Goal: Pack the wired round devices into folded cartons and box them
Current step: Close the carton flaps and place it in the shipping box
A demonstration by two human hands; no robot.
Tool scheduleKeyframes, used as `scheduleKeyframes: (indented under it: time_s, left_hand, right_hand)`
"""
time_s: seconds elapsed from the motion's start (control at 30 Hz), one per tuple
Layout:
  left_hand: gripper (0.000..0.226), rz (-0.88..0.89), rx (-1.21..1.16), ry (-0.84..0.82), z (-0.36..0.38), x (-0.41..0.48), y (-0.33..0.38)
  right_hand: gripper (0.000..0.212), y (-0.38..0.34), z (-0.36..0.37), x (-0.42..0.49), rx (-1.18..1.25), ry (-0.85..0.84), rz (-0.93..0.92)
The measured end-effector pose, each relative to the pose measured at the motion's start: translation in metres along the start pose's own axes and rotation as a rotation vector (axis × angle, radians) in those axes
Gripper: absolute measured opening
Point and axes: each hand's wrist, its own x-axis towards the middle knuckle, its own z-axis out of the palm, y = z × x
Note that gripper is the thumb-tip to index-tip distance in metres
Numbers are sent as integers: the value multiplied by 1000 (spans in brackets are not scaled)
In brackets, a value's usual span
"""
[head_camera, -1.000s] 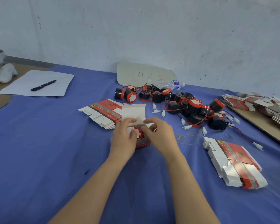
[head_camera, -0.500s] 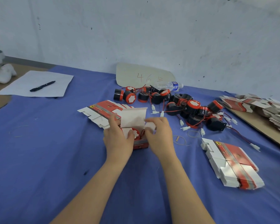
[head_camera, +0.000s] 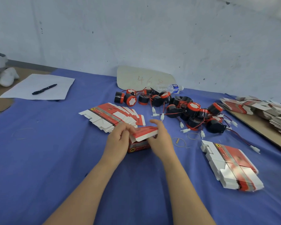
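Observation:
A small red and white carton [head_camera: 139,146] stands on the blue cloth between my hands, its top flap [head_camera: 144,133] folded down over the opening. My left hand [head_camera: 118,142] grips the carton's left side and pinches the flap's left end. My right hand [head_camera: 161,138] holds the right side, fingers curled over the flap. The device inside is hidden. Behind them lies a pile of black and red round devices [head_camera: 191,111] with red wires and white plugs. One stack of flat cartons [head_camera: 110,116] lies just behind my hands, another flat stack [head_camera: 230,166] to the right.
A paper sheet [head_camera: 39,87] with a black pen [head_camera: 45,89] lies at the far left. A plastic bottle [head_camera: 170,88] and a cardboard piece [head_camera: 141,77] lean at the wall. More flat cartons [head_camera: 259,109] sit on a board at the right. Rubber bands [head_camera: 179,142] lie near my right hand.
The carton's flap, which stood upright with the round device showing in the opening, has been folded down over it. Both hands shifted to the flap's ends.

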Motion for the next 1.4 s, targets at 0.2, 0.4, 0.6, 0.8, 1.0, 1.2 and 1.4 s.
scheduleKeyframes:
  time_s: [0.2,0.4,0.6,0.8,1.0,1.2,1.4]
  left_hand:
    - [20,127,261,-174,-1,-1,-11]
    - [27,232,374,-59,-2,1,-10]
    - [30,259,424,-24,0,1,-7]
    - [28,226,412,12,2,1,-6]
    - [35,-37,212,-58,3,1,-4]
    - [35,-365,-94,-149,4,5,2]
    - [39,-352,-37,-135,5,1,2]
  right_hand:
    - [39,9,-29,-4,204,-428,8]
    - [27,16,-21,2,146,-222,-90]
    - [19,16,-16,2,114,-145,-109]
    - [22,15,-16,2,138,-150,-87]
    - [13,10,-15,0,293,-180,43]
    - [22,4,3,1,176,-38,154]
    - [32,5,1,2,118,-49,192]
